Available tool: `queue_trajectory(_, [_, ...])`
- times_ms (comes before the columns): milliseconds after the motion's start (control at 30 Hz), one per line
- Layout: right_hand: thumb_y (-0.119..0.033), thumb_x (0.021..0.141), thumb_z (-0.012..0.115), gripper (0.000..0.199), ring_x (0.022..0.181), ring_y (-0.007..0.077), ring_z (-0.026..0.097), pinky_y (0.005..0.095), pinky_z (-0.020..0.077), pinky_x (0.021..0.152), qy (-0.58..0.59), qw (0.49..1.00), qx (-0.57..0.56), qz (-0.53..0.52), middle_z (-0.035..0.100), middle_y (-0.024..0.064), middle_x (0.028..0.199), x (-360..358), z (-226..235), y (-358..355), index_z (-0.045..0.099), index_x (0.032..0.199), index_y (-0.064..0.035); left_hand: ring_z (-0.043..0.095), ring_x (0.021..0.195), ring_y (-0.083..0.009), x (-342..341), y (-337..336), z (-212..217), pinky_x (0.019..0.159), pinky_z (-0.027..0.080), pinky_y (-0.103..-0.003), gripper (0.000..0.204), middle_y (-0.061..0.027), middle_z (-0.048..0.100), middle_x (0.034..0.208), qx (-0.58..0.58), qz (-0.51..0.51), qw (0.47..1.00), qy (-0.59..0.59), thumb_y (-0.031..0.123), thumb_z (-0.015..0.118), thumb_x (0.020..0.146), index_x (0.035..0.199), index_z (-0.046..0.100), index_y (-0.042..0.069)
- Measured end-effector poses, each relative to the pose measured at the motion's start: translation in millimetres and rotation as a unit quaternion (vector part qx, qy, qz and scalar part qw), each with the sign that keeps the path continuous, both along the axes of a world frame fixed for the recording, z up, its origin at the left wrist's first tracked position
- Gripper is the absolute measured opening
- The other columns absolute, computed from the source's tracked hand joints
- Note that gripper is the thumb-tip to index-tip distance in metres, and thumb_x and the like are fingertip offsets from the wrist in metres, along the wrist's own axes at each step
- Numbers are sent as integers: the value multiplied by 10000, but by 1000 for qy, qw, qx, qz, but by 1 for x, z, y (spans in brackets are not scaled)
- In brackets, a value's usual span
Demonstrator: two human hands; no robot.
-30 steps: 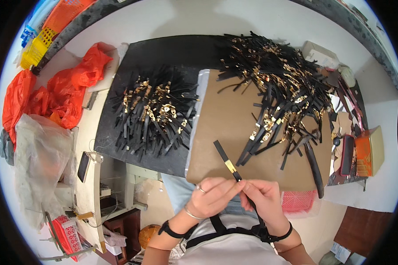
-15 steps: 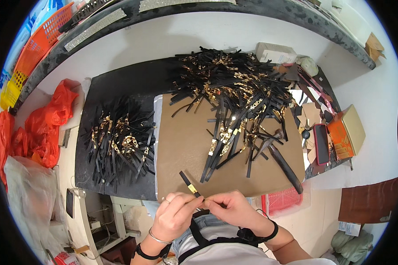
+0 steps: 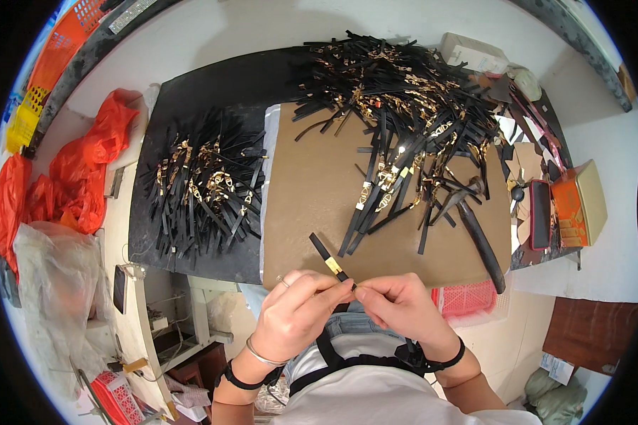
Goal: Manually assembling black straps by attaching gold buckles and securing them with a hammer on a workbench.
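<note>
Pinching one black strap with a gold clasp (image 3: 329, 262) between both hands at the near edge of the brown board (image 3: 312, 191).

Orange plastic bags (image 3: 71, 180) lie at the far left, beside a black mat (image 3: 213, 85) that carries a smaller heap of black straps with gold fittings (image 3: 205, 184). The left hand (image 3: 294, 315), with a ring and a bracelet, closes thumb and forefinger on the strap just below its clasp; the strap's free end slants up and left over the board. The right hand (image 3: 400, 304) meets it fingertip to fingertip, nipping the strap's lower end. Farther right, a large pile of straps (image 3: 404, 120) spreads across the board's upper part, and an orange box (image 3: 578, 202) sits at the table's right edge.
</note>
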State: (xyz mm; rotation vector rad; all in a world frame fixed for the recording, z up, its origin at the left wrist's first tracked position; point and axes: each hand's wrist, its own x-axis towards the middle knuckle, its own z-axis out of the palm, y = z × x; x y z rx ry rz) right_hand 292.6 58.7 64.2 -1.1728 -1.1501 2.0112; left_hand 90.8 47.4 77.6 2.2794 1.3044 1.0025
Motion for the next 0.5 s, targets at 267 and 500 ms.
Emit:
queue_trajectory(267, [-50,967,613,138,578,36,406,242,338,494,-67,982,175,-26,530,1,647,-3,2,-7,704,994,51,662,830,-232,1,2,0,716,543,-321,379,-61,678,925,-1,-24,1000,-11,-87,722,658,1028,736,-3])
queue_trajectory(500, [-38,961,616,142,588,61,459,254,388,524,-62,967,245,-18,579,49,679,-1,1,-7,710,1034,40,670,811,-275,1,2,-1,731,538,-333,325,-89,698,903,-47,-10,997,-67,-119,673,708,1001,727,11])
